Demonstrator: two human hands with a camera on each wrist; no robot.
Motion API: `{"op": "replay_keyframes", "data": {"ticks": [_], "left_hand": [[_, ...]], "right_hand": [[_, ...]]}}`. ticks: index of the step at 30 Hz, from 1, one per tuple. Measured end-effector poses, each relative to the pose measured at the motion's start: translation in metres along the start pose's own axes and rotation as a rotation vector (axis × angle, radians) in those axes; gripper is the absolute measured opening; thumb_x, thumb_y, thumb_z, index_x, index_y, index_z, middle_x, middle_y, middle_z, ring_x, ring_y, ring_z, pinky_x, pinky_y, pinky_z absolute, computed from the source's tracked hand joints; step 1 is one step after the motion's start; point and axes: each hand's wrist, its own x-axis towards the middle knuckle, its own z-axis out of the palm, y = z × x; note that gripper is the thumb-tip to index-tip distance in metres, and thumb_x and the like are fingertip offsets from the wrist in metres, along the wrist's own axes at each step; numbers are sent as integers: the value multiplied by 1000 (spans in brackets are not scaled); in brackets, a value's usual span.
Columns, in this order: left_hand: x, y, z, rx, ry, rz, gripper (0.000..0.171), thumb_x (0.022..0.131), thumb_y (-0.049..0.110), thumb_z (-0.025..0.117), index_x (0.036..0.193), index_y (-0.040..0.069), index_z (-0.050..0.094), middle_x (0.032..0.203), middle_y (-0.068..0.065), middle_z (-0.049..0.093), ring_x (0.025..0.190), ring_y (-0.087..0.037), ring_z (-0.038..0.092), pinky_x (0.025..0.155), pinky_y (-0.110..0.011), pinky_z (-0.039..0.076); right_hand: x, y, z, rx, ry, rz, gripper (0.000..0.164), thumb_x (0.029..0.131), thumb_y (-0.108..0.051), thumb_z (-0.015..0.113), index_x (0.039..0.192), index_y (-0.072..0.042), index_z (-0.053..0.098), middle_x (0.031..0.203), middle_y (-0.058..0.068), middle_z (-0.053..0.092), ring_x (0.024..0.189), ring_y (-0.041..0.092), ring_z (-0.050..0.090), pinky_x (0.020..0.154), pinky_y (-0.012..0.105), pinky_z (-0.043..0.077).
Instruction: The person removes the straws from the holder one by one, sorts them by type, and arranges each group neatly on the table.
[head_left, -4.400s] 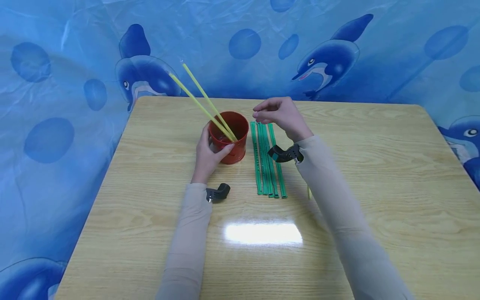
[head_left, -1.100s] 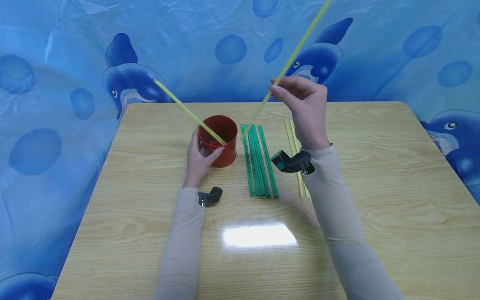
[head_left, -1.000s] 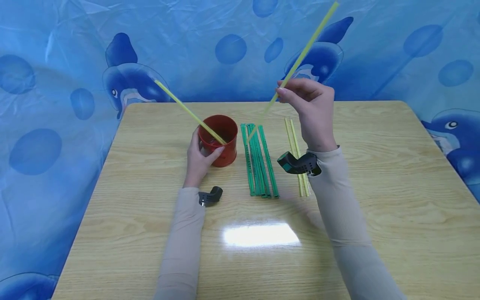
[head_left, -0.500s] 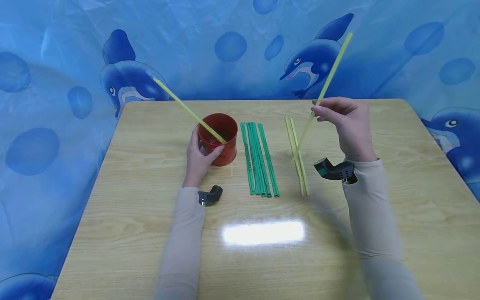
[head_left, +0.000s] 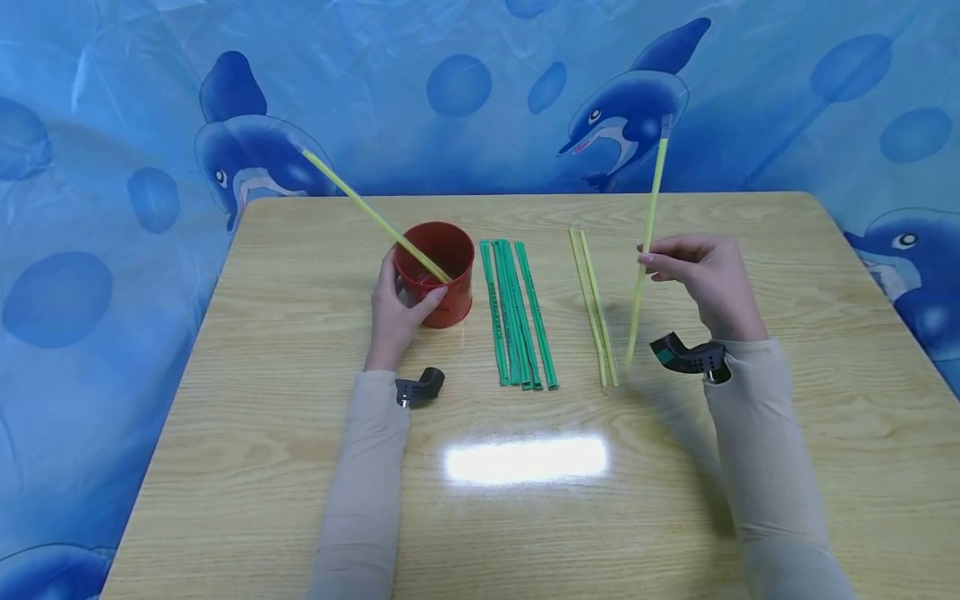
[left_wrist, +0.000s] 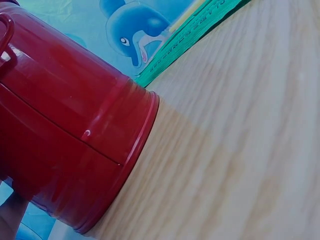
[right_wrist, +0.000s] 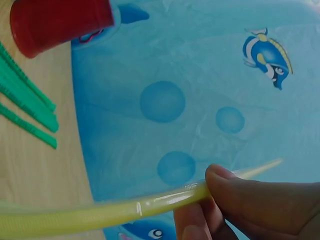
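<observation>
On the left, my left hand (head_left: 397,317) grips a small glossy red bucket (head_left: 452,310), thumb at its rim. One yellow straw (head_left: 360,202) leans out of it to the upper left. My right hand (head_left: 705,271) pinches another yellow straw between thumb and fingers. In the right wrist view this held straw (right_wrist: 100,216) shows a clear plastic wrapper. It stands steeply tilted, its lower end close over the table. Just left of it lie two yellow straws (head_left: 585,275) side by side. Several slim green packets (head_left: 517,317) with printed lettering lie between bucket and straws.
The pale wooden table (head_left: 285,467) reaches back to a blue cloth (head_left: 375,50) printed with dolphins. A bright light reflection (head_left: 525,460) lies on the table's near part. Each wrist carries a small black camera, such as the left one (head_left: 422,388).
My right hand, first without a straw, has taken a yellow one out of the bucket, carried it right and lowered it beside the two on the table. My left hand stays on the bucket.
</observation>
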Motion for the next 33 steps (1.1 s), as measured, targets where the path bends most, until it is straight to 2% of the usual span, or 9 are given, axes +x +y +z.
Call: {"op": "replay_keyframes", "data": {"ticks": [7,14,22,29,33], "left_hand": [[1,-1,1,-28,-6,17,74,80,6,70,142,-2,30,139,-19,41,128,-31,37,102,-50,39],[1,-1,1,-33,-4,20,75,80,6,70,142,-2,29,140,-19,41,128,-30,37,102,-51,39],[0,0,2,-12,-2,-15,75,80,7,71,143,1,30,140,-16,41,128,-27,37,100,-42,42],[8,-36,-1,-2,14,11,76,80,13,74,144,11,32,140,-4,43,128,-17,38,101,-38,42],[8,-37,0,11,23,26,76,79,15,74,143,13,32,139,-1,44,127,-15,38,100,-38,43]], "right_hand": [[6,26,1,-44,-39,91,32,88,-21,67,106,7,66,85,-11,66,77,10,64,71,25,55],[20,47,3,-54,-106,178,39,88,-22,68,109,10,63,82,-11,67,76,9,64,77,30,55],[32,65,7,-71,-145,255,42,86,-22,70,110,11,61,77,-9,67,73,9,65,73,27,55],[36,69,12,-95,-181,290,41,86,-17,70,111,14,60,75,-5,67,66,8,64,66,24,55],[36,69,13,-145,-190,293,40,86,-17,70,111,13,61,75,-5,66,66,9,64,66,25,55]]}}
